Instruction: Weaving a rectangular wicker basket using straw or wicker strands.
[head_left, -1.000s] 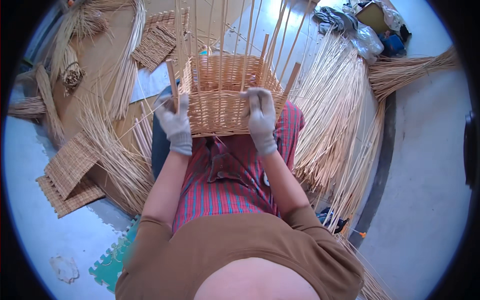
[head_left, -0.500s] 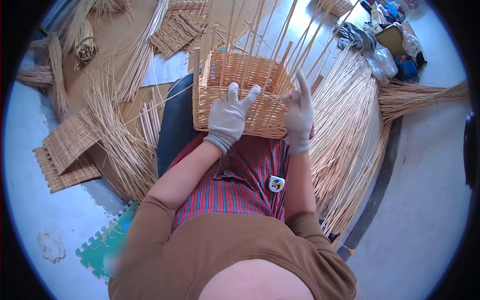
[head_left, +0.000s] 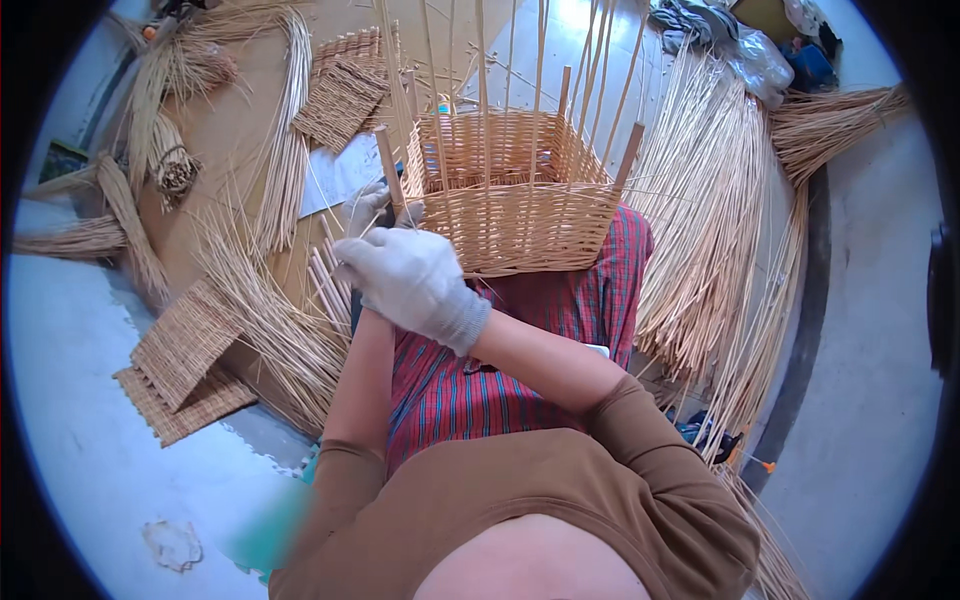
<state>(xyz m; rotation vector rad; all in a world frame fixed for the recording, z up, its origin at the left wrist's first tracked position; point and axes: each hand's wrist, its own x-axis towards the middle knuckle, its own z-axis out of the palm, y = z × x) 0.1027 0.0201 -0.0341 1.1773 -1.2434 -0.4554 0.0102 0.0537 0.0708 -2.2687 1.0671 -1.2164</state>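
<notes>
A part-woven wicker basket [head_left: 530, 225] rests on my lap, with tall thin stakes rising from its walls and thicker wooden sticks at its corners. My right hand [head_left: 415, 280], in a whitish glove, reaches across to the basket's near left corner. Its fingers are pinched together on what looks like a thin wicker strand [head_left: 374, 222]. Behind it, my left hand [head_left: 366, 203], also gloved, is at the corner stick. Much of the left hand is hidden by the right, so its grip is unclear.
Long loose wicker strands [head_left: 700, 210] fan out on the right, beside a tied bundle [head_left: 835, 125]. More strands [head_left: 270, 310] lie on the left near woven panels [head_left: 190, 345] and pale sticks [head_left: 328, 280]. Another woven mat [head_left: 340, 105] lies beyond, by a white sheet [head_left: 345, 172].
My right hand has moved from the basket's right side across to its left corner. My left hand has shifted left off the front wall. The basket appears turned slightly and further right.
</notes>
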